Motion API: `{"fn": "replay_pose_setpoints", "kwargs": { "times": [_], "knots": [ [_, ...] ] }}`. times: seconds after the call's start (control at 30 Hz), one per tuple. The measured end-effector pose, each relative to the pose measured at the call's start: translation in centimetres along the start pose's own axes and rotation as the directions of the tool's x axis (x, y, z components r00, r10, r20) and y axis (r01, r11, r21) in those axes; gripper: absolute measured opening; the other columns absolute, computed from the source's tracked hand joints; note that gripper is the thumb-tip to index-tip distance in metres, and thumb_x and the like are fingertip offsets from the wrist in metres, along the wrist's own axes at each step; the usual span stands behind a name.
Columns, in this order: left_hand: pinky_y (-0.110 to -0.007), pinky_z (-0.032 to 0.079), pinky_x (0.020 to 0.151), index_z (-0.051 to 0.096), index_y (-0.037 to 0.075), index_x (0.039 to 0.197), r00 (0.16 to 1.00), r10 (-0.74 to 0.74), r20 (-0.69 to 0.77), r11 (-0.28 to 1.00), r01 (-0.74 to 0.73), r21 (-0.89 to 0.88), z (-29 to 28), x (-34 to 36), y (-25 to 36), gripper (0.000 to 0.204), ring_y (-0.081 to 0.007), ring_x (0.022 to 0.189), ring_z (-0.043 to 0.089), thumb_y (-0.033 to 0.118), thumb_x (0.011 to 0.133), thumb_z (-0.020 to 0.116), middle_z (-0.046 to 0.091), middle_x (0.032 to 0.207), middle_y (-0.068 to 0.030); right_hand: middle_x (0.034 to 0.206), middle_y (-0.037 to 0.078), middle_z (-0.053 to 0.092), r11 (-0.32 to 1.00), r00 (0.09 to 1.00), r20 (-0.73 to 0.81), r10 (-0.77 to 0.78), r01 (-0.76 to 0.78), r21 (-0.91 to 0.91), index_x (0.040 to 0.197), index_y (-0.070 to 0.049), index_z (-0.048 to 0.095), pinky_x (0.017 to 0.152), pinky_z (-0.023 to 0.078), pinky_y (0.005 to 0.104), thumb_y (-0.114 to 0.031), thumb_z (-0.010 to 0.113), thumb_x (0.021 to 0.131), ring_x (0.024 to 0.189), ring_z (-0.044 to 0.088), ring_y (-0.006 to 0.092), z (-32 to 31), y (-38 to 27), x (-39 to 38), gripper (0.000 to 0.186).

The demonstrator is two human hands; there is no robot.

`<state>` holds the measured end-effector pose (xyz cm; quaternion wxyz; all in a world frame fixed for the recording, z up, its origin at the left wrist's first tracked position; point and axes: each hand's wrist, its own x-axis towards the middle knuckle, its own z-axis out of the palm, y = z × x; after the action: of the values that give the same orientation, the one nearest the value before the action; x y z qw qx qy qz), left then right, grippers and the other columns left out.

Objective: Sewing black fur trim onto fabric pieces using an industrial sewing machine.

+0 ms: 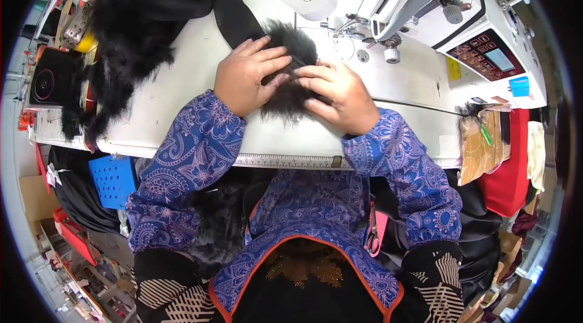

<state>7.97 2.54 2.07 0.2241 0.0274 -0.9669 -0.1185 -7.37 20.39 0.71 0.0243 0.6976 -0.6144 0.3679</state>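
Observation:
A black fur piece lies on the white sewing table, just left of the sewing machine's needle area. Across its left side rests my left hand, its fingers bent over the fur and its thumb pointing toward the middle. My right hand grips the right edge with curled fingers. Between the fingertips of both hands runs a dark seam or folded edge. Smooth black cloth joins the fur at its upper left and trails to the far left. My palms hide part of the fur.
The white sewing machine with a control panel stands at the right. More black fur is heaped at the left, near a black speaker. A measuring tape lines the front edge. Scissors hang by my lap.

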Motion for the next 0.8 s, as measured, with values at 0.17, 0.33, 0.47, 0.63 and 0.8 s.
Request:
{"fn": "replay_pose_setpoints", "kwargs": {
  "times": [0.17, 0.33, 0.47, 0.63, 0.8],
  "knots": [
    [-0.05, 0.042, 0.11, 0.073, 0.017, 0.119, 0.999, 0.025, 0.034, 0.998, -0.027, 0.065, 1.6, 1.8, -0.4, 0.031, -0.0293, 0.127, 0.058, 0.024, 0.089, 0.068, 0.067, 0.13, -0.0045, 0.12, 0.008, 0.07, 0.998, 0.997, 0.058, 0.059, -0.059, 0.003, 0.106, -0.007, 0.075, 0.091, 0.048, 0.0403, -0.017, 0.078, 0.077, 0.105, 0.062, 0.0294, -2.0, 1.6, -0.9, 0.031],
    [-0.049, 0.042, 0.112, 0.072, 0.019, 0.122, 0.998, 0.066, 0.003, 0.996, -0.066, 0.064, 3.7, 4.8, -0.6, 0.032, -0.0294, 0.125, 0.06, 0.022, 0.091, 0.066, 0.067, 0.13, -0.0036, 0.114, 0.006, 0.07, 0.987, 0.987, 0.036, 0.157, -0.156, -0.042, 0.102, -0.008, 0.075, 0.093, 0.048, 0.0415, -0.018, 0.074, 0.082, 0.104, 0.063, 0.0284, -3.7, 2.9, -1.4, 0.022],
    [-0.049, 0.043, 0.109, 0.075, 0.014, 0.111, 0.995, 0.007, 0.1, 1.0, -0.007, -0.001, 4.9, 7.0, -1.8, 0.025, -0.031, 0.112, 0.064, 0.023, 0.091, 0.064, 0.072, 0.111, -0.0083, 0.107, 0.005, 0.07, 0.961, 0.987, -0.015, 0.16, -0.16, -0.226, 0.102, -0.01, 0.073, 0.093, 0.045, 0.0452, -0.02, 0.073, 0.083, 0.1, 0.063, 0.0298, -4.1, 3.7, -1.6, 0.022],
    [-0.047, 0.049, 0.093, 0.076, 0.008, 0.095, 0.999, 0.038, -0.032, 0.996, -0.04, -0.074, 4.5, 8.5, -2.0, 0.017, -0.0348, 0.095, 0.066, 0.02, 0.083, 0.073, 0.073, 0.097, -0.012, 0.103, 0.005, 0.069, 0.922, 0.984, -0.046, 0.173, -0.178, -0.343, 0.101, -0.01, 0.07, 0.094, 0.044, 0.0484, -0.021, 0.073, 0.083, 0.101, 0.06, 0.0302, -4.0, 4.1, -1.2, 0.022],
    [-0.041, 0.054, 0.087, 0.068, 0.001, 0.102, 0.868, 0.385, -0.313, 0.855, -0.463, -0.232, 3.5, 6.0, 0.8, 0.038, -0.0307, 0.093, 0.069, 0.006, 0.067, 0.083, 0.07, 0.1, -0.0118, 0.104, 0.005, 0.067, 0.904, 0.995, -0.024, 0.099, -0.1, -0.416, 0.102, -0.007, 0.071, 0.093, 0.046, 0.0448, -0.017, 0.075, 0.079, 0.098, 0.06, 0.0285, -3.7, 2.9, -1.6, 0.026]
  ]
}}
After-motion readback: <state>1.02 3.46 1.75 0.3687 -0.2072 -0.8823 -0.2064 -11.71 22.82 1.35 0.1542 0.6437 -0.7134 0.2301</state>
